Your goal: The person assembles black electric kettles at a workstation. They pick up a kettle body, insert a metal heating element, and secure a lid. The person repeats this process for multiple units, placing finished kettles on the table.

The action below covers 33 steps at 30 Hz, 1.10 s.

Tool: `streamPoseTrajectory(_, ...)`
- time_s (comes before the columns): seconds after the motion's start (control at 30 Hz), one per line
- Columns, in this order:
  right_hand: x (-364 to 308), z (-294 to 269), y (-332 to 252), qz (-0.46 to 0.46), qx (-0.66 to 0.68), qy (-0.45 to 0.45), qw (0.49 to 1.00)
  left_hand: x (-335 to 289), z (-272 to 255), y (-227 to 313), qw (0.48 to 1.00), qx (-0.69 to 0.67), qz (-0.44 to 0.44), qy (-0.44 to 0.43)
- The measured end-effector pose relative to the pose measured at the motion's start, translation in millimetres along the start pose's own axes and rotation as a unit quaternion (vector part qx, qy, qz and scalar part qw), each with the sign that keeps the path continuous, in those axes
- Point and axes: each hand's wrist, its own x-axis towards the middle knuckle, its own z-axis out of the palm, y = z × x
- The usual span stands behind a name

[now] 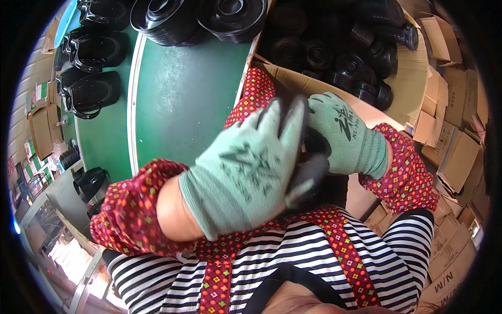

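Though in view, two hands (248, 165) (342, 131), each grip indiscernible, near one parts-filled carton (409, 99), two disc stacks (166, 26) (232, 29)

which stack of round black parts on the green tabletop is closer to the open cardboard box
The right stack, at the tabletop's right edge beside the open cardboard box; the left stack sits farther away, by the white strip.
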Motion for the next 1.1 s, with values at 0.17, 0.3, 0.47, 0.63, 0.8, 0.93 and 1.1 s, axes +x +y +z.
streamPoseTrajectory(0.17, -5, 8, -36, 0.083, -0.117, 0.071, 0.987, 9, 6, -45, 0.988, -0.080, -0.059, -0.119)
streamPoseTrajectory(0.3, -11, 8, -53, 0.184, -0.180, 0.045, 0.965, 35, 25, -86, 0.986, -0.114, 0.080, -0.086)
streamPoseTrajectory(0.47, -9, -3, -80, 0.253, -0.245, -0.035, 0.935, 56, 59, -120, 0.976, -0.112, 0.184, 0.015)
streamPoseTrajectory(0.63, -12, 9, -65, 0.189, -0.269, 0.071, 0.942, 46, 55, -114, 0.977, -0.106, 0.170, 0.077)
streamPoseTrajectory(0.8, -32, 8, -67, -0.003, -0.219, 0.234, 0.947, 4, 67, -127, 0.954, -0.151, 0.028, 0.257)
streamPoseTrajectory(0.93, -53, 51, -57, 0.032, 0.031, 0.235, 0.971, -58, 105, -169, 0.921, -0.062, -0.140, 0.358)
streamPoseTrajectory(1.1, -46, 80, -52, -0.007, 0.034, 0.315, 0.948, -134, 186, -220, 0.896, -0.014, -0.286, 0.338)
